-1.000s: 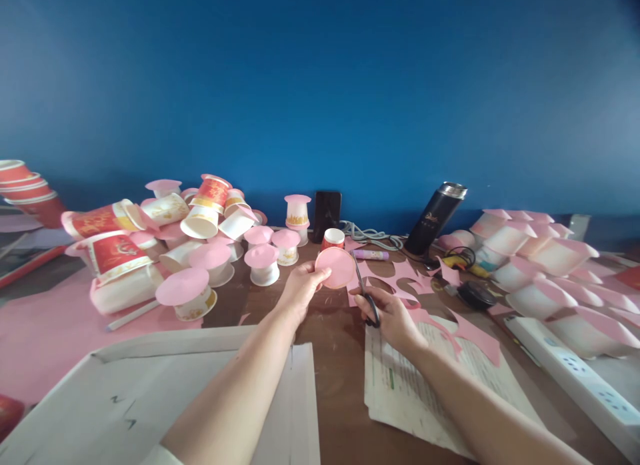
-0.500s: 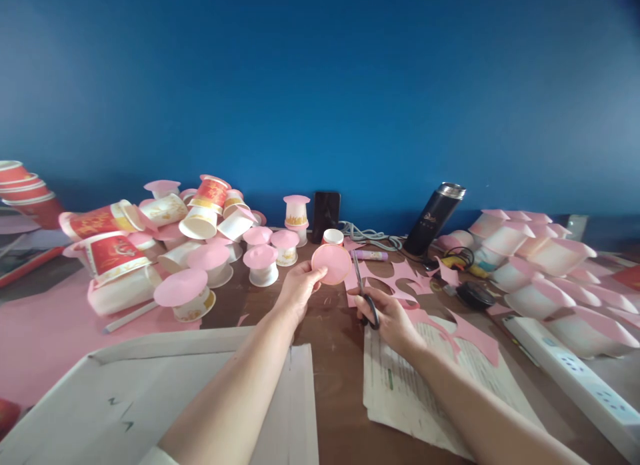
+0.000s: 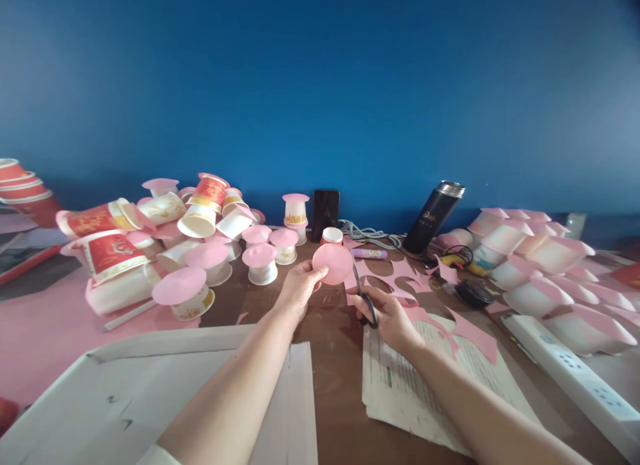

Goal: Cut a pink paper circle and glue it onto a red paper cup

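Matt paper disc (image 3: pixel 335 262), plastic-handled scissors (image 3: pixel 372 309), paper cups (image 3: pixel 200 213), flask (image 3: pixel 429 223) with shiny metal cap (image 3: pixel 453 189)

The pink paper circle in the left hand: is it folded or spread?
Spread: the pink paper circle shows its round face, without visible fold.

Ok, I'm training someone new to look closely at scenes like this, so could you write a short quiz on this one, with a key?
1. Which hand holds the scissors?
2. True or false: the black bottle is to the right of the phone in the picture.
3. Fill in the blank: the round piece held by the left hand is mostly ____ in colour.

Key: 1. The right hand. 2. True. 3. Pink.
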### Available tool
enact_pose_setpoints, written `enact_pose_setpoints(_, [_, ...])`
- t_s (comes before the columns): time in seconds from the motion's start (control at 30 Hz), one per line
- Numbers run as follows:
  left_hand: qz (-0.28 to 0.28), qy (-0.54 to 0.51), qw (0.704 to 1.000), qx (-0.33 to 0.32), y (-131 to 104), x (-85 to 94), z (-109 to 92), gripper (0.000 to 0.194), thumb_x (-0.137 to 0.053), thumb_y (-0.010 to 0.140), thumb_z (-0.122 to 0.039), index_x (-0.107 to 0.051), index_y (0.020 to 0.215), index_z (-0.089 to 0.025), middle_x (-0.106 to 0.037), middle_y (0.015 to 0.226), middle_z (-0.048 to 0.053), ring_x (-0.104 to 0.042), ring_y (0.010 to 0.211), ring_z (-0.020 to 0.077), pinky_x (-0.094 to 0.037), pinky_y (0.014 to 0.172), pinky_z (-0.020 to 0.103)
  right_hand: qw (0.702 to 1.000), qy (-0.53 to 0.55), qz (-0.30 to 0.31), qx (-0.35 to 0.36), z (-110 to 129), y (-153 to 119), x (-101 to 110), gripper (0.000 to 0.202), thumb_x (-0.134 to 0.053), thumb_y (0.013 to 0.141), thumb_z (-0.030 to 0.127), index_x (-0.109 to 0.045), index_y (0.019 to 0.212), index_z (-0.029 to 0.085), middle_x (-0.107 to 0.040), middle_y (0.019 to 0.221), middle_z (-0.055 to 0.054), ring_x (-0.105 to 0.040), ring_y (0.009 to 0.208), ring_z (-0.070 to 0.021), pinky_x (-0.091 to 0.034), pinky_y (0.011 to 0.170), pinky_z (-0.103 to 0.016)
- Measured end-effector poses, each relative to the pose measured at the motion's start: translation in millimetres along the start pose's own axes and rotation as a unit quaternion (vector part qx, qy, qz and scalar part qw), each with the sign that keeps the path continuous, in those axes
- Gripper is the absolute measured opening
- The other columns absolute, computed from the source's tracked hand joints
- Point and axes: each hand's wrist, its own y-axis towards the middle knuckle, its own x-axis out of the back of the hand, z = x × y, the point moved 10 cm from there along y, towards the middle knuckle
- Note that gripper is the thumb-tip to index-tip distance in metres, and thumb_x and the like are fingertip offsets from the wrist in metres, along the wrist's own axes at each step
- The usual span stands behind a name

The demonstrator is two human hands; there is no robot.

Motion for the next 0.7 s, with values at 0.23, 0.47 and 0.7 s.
enact_pose_setpoints(0.23, [0.004, 0.007, 1.0, -0.014, -0.5, -0.2, -1.5, 0.022, -0.073, 0.062, -0.032, -0.066, 0.073, -0.014, -0.055, 0.062, 0.0, -0.041, 0.053, 0.0065, -0.03, 0.053, 0.022, 1.0, 0.002, 0.001, 0.0, -2.6, 1.2, 0.2, 0.047, -0.063, 0.077, 0.055, -0.066, 0.102, 0.015, -0.051, 0.062, 0.002, -0.047, 0.057, -0.0101, -0.038, 0.054, -0.024])
enact_pose_setpoints(0.47, [0.001, -0.004, 1.0, -0.016, 0.0, 0.5, -0.8, 0.023, -0.075, 0.06, -0.033, -0.067, 0.071, -0.015, -0.055, 0.06, 0.0, -0.042, 0.053, 0.0074, -0.031, 0.053, 0.022, 1.0, -0.005, 0.001, 0.006, -4.2, 0.7, 0.4, 0.046, -0.063, 0.078, 0.054, -0.066, 0.103, 0.016, -0.052, 0.062, 0.002, -0.049, 0.058, -0.011, -0.04, 0.054, -0.025])
enact_pose_setpoints(0.7, [0.004, -0.012, 1.0, -0.003, 0.5, 0.2, 1.6, 0.025, -0.075, 0.061, -0.033, -0.068, 0.076, -0.014, -0.059, 0.069, 0.001, -0.046, 0.059, 0.0072, -0.035, 0.057, 0.021, 1.0, 0.001, -0.002, 0.004, -1.4, 1.8, 1.4, 0.046, -0.064, 0.077, 0.054, -0.066, 0.101, 0.015, -0.051, 0.059, 0.003, -0.049, 0.056, -0.0108, -0.039, 0.053, -0.025])
